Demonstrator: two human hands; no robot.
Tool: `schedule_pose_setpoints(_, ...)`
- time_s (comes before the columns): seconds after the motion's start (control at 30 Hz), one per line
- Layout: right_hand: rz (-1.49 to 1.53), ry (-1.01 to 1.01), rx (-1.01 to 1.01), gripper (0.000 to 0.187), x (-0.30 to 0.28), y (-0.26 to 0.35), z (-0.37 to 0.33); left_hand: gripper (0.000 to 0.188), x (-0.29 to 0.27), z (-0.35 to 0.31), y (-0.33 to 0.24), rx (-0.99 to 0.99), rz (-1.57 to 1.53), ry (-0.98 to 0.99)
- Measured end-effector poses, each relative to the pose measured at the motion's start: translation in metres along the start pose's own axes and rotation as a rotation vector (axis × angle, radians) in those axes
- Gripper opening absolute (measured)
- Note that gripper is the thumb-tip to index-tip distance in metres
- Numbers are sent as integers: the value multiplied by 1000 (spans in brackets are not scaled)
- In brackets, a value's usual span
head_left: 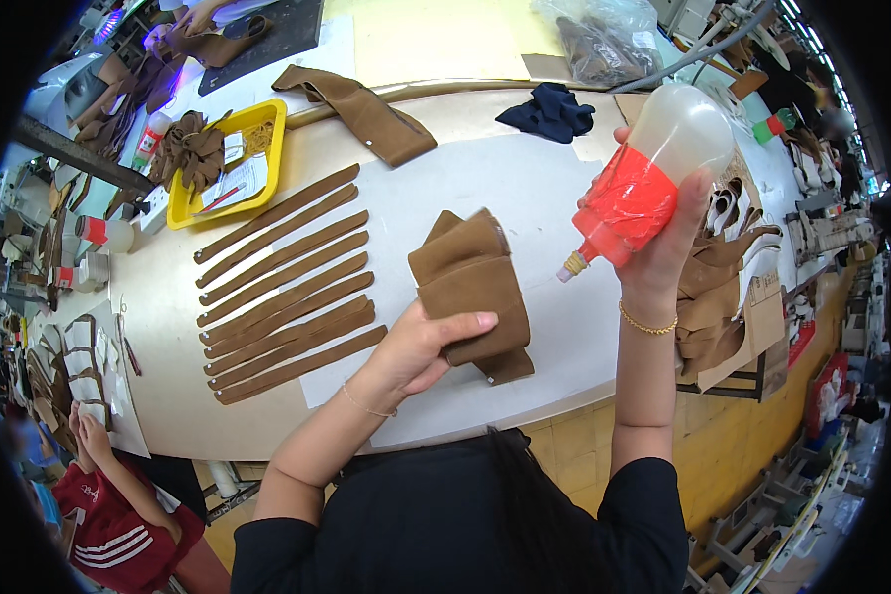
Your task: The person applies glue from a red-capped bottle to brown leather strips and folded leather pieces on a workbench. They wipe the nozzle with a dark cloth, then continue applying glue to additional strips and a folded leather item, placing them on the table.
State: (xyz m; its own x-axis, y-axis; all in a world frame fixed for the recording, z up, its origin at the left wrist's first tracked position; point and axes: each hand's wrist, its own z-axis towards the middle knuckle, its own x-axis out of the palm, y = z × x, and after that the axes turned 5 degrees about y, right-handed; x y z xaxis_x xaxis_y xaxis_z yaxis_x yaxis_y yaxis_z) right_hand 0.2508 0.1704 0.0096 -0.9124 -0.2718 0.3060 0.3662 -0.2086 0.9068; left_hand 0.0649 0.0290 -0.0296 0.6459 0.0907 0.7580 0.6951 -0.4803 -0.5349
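Note:
My left hand [421, 346] is closed on a folded brown leather piece [475, 282], thumb on top, held over the pale work table [158, 366]. Its folds overlap, and one end hangs below my fingers. In my right hand [668, 233] a squeeze bottle [678, 134] is tilted, its nozzle pointing down and left toward the leather but apart from it. The bottle is translucent at its wide end and wrapped in red near the nozzle. Left of my left hand, several narrow brown strips [287, 297] lie side by side in a slanted row.
A yellow tray [279, 148] with papers and brown scraps stands at the back left. Behind the strips lies a wide brown band [366, 109]; a dark blue cloth [549, 112] is to its right. Brown pieces [713, 287] hang at the right edge. A co-worker in red [119, 525] is at lower left.

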Motion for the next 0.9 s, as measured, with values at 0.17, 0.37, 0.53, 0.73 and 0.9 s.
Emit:
schedule_pose_setpoints(0.17,-97,88,-123,91,6,5,2,62,18,-13,-20,93,365,103)
schedule_pose_setpoints(0.37,-387,162,-242,98,19,22,-5,66,27,-19,-27,171,520,143)
schedule_pose_setpoints(0.53,-417,224,-184,104,26,29,-12,69,29,-22,-26,199,505,120)
schedule_pose_setpoints(0.73,-421,207,-218,103,26,27,-16,68,30,-22,-26,211,503,131)
schedule_pose_setpoints(0.9,-425,209,-192,103,23,27,-17,67,30,-23,-27,219,515,125)
